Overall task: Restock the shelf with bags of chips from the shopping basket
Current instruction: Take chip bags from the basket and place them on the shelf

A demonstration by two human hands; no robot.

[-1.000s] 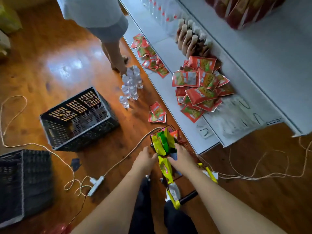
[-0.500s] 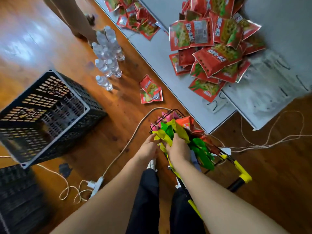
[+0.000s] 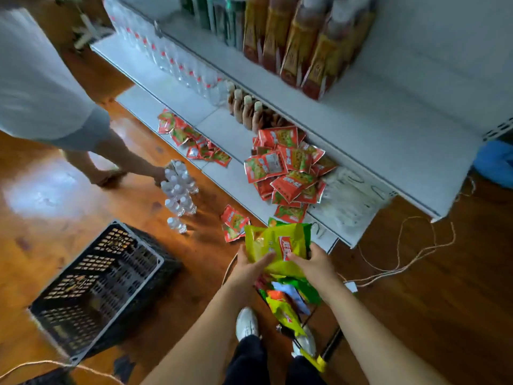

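Chips in yellow-green bags (image 3: 277, 245) are being lifted as a small bundle above the shopping basket (image 3: 288, 298), which is standing on the wooden floor (image 3: 416, 315) between the person's feet and the front edge of the bottom shelf (image 3: 236, 173). In the head view, the left hand (image 3: 245, 269) is curling under and around the bundle's left side with the thumb pressing across the front, and the right hand (image 3: 315, 263) is closing on the right side beside the red label; both hands are wrapped on the bags, not spread wide. More bags, green, orange and blue, are lying in the basket below. On the bottom shelf a heap of red snack packets (image 3: 286, 173) is filling the area toward the near right end, with a smaller scatter of red packets (image 3: 194, 140) along the front edge farther left, and bare white shelf is lying between the two. Two red packets (image 3: 233, 222) are lying on the floor just off the shelf's front edge. To do this step well, I judge the slippery bundle is needing support from beneath and a light squeeze so nothing crushes or slides out, then carrying low toward the bare stretch of shelf, away from the other person's hand (image 3: 159, 176) at the water bottles (image 3: 179, 190).
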